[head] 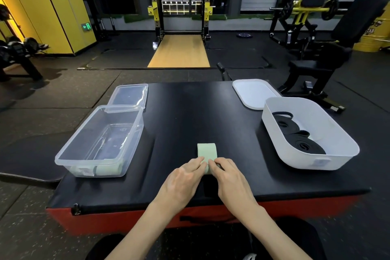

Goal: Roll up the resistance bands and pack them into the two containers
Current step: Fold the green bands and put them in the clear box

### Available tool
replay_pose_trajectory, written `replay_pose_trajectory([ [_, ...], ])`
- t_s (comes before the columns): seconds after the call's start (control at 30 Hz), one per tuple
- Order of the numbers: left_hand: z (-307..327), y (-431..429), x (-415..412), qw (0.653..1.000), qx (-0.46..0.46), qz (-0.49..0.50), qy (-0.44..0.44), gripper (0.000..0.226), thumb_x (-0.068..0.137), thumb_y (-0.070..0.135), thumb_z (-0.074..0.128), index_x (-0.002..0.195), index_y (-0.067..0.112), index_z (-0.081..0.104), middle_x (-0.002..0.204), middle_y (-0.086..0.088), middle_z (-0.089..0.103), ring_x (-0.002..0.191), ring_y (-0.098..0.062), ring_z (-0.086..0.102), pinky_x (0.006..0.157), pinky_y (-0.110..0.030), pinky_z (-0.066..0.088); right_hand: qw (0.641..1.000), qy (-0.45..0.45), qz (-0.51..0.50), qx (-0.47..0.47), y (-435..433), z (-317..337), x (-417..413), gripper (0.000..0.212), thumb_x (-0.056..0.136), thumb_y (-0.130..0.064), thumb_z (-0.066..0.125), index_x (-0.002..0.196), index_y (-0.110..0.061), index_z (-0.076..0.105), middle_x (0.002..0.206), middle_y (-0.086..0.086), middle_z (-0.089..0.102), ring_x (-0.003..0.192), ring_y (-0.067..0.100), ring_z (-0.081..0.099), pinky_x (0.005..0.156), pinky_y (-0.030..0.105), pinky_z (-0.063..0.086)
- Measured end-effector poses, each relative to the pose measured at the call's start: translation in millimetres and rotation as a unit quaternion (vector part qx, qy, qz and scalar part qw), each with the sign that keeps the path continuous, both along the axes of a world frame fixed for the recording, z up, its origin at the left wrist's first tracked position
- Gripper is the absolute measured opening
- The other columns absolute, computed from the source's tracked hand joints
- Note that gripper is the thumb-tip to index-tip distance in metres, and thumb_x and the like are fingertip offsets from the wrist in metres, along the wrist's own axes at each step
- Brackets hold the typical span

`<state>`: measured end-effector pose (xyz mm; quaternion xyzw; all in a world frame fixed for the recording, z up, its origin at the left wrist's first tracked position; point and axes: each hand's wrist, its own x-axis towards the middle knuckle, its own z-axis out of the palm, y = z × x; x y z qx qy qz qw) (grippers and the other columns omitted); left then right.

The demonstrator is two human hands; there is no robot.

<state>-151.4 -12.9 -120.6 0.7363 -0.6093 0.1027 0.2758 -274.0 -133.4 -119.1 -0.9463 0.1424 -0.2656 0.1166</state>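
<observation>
A pale green resistance band (207, 151) lies flat on the black padded box top (190, 112), its near end rolled under my fingers. My left hand (184, 177) and my right hand (230, 177) both pinch that rolled end, side by side. A clear plastic container (63, 155) stands at the left with pale green rolled bands (107, 170) at its near end. A white container (346, 143) at the right holds rolled black bands (299, 143).
A clear lid (128, 95) lies behind the clear container and a white lid (253, 93) behind the white one. The box has red sides (126, 217). Gym racks, a bench machine and dumbbells stand on the dark floor beyond.
</observation>
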Motion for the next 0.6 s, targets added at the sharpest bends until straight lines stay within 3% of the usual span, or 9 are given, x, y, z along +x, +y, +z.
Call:
replay_pose_trajectory([
  [0.07,-0.4,2.6,-3.0,1.0,-0.003,0.006,0.0,0.032,0.084,0.005,0.068,0.112,0.014,0.058,0.106,0.0,0.065,0.082,-0.015,0.067,0.061,-0.028,0.058,1.0,0.0,-0.002,0.002,-1.4,0.0,1.3,0.053,0.063,0.015,0.071,0.109,-0.01,0.063,0.096,-0.001,0.057,0.087,0.018,0.056,0.046,0.023,0.048],
  [0.17,-4.0,-2.3,2.9,1.0,0.013,0.012,-0.012,0.011,0.093,0.014,0.05,0.101,0.015,0.057,0.09,0.002,0.061,0.072,-0.013,0.063,0.053,-0.03,0.055,1.0,-0.001,0.001,-0.002,-2.7,-1.2,1.9,0.054,0.062,0.015,0.072,0.11,-0.009,0.063,0.098,0.0,0.058,0.088,0.019,0.057,0.047,0.023,0.049],
  [0.27,-3.9,-9.1,9.7,0.999,0.04,0.008,-0.006,0.02,0.095,0.017,0.037,0.092,0.012,0.056,0.082,0.002,0.056,0.067,-0.016,0.057,0.053,-0.034,0.052,1.0,0.005,-0.005,-0.004,-2.9,-1.1,1.7,0.053,0.066,0.01,0.072,0.114,-0.008,0.062,0.101,0.0,0.059,0.09,0.018,0.058,0.053,0.021,0.047],
  [0.4,0.4,-12.7,11.5,0.998,0.05,0.017,-0.031,0.011,0.093,0.008,0.043,0.086,0.017,0.045,0.073,0.005,0.044,0.056,-0.017,0.048,0.048,-0.033,0.047,1.0,-0.014,0.003,-0.026,-5.6,0.7,2.2,0.041,0.075,0.005,0.071,0.114,-0.004,0.062,0.104,0.004,0.061,0.097,0.022,0.059,0.076,0.028,0.054],
  [0.5,-1.6,-14.2,9.6,0.998,0.051,0.033,-0.034,0.014,0.091,0.008,0.036,0.089,0.016,0.047,0.075,0.006,0.044,0.056,-0.016,0.05,0.049,-0.031,0.048,0.998,-0.035,0.001,-0.058,-0.4,-1.0,-1.4,0.03,0.087,-0.003,0.056,0.117,-0.001,0.062,0.114,0.007,0.063,0.109,0.023,0.058,0.094,0.033,0.049],
  [0.6,-4.3,-15.7,8.3,0.998,0.048,0.043,-0.022,0.013,0.088,0.004,0.045,0.092,0.015,0.051,0.078,0.006,0.047,0.058,-0.012,0.053,0.048,-0.026,0.049,0.997,0.005,-0.005,-0.08,7.8,-10.4,-3.6,0.043,0.093,-0.018,0.038,0.124,0.001,0.06,0.128,0.013,0.06,0.122,0.025,0.054,0.101,0.036,0.045],
])
